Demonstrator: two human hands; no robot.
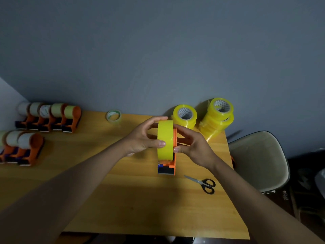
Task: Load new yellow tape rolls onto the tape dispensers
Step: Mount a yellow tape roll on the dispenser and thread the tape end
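Note:
A yellow tape roll [165, 140] stands on edge against an orange tape dispenser [171, 167] in the middle of the wooden table [140, 199]. My left hand [144, 138] grips the roll from its left side, thumb on the tread. My right hand [191, 145] holds the dispenser's orange side plate from the right. More yellow rolls are stacked behind: a short stack [185, 116] and a taller leaning stack [217, 117].
Two rows of orange dispensers carrying pale rolls stand at the left, a far row [51, 117] and a near row [21, 148]. A loose clear roll [114, 116] lies by the wall. Black-handled scissors [204, 184] lie near the right edge. A chair [260, 161] stands to the right.

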